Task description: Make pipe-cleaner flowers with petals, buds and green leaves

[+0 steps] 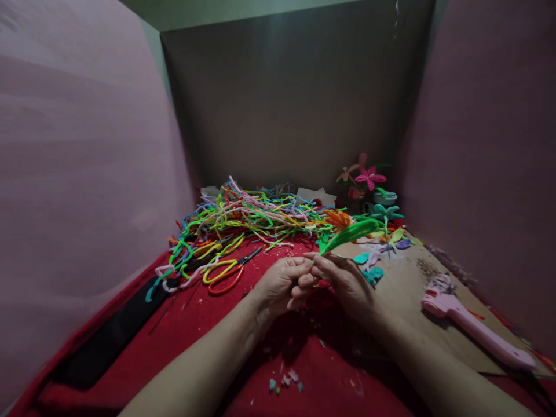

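Note:
Above the red cloth, my left hand (284, 278) and my right hand (347, 278) meet, fingertips pinched together. Between them is the base of a long green pipe-cleaner leaf (354, 233), which slants up to the right. An orange fuzzy flower (337, 219) shows just behind the leaf; whether it is joined to it I cannot tell. My fingers hide the lower end of the stem. Left of my left hand lie scissors (226, 275) with yellow and orange-red handles. Teal petal pieces (372, 275) lie beside my right hand.
A tangled heap of coloured pipe cleaners (260, 211) spreads across the back. At right, a pink glue gun (478, 330) lies on a brown board (403, 289). Finished flowers (370, 177) stand behind. A black flat object (113, 330) lies left, and pink panels (87, 145) flank the space.

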Tool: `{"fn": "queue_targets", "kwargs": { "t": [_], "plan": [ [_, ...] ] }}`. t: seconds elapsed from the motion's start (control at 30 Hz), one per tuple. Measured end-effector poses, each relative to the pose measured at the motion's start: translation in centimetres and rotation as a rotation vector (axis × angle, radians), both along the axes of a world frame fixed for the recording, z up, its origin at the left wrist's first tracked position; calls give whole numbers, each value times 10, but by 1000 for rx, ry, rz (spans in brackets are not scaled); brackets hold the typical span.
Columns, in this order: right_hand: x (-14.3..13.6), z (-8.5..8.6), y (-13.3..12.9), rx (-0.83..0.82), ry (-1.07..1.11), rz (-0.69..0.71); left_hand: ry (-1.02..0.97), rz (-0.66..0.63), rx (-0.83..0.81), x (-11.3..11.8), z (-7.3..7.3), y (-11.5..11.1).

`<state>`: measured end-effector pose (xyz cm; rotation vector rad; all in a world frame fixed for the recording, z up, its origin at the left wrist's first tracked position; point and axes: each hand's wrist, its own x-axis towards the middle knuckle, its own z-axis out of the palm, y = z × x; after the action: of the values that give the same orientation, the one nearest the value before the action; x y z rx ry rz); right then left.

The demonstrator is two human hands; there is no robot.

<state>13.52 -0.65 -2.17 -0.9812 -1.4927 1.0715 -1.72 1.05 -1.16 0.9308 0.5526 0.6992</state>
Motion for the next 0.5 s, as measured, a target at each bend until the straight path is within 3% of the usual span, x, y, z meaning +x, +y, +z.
{"fn": "queue_targets", "kwargs": {
  "t": [0.2, 0.27, 0.37, 0.43, 0.5],
  "plan": [
    [6, -5, -1, 140, -89, -95, 263, 80, 220, 7, 5, -7],
    [4, -8, -2, 137, -54, -139, 394, 159, 364, 11, 3, -11],
    [-1, -10, -1, 15, 49, -165, 586, 350, 714, 14, -6, -13],
    [-1, -11, 0, 13, 3, -162, 671, 454, 906, 14, -11, -13],
    [1, -10, 1, 111, -128, -151, 685, 461, 910, 13, -12, -10]
  ]
}}
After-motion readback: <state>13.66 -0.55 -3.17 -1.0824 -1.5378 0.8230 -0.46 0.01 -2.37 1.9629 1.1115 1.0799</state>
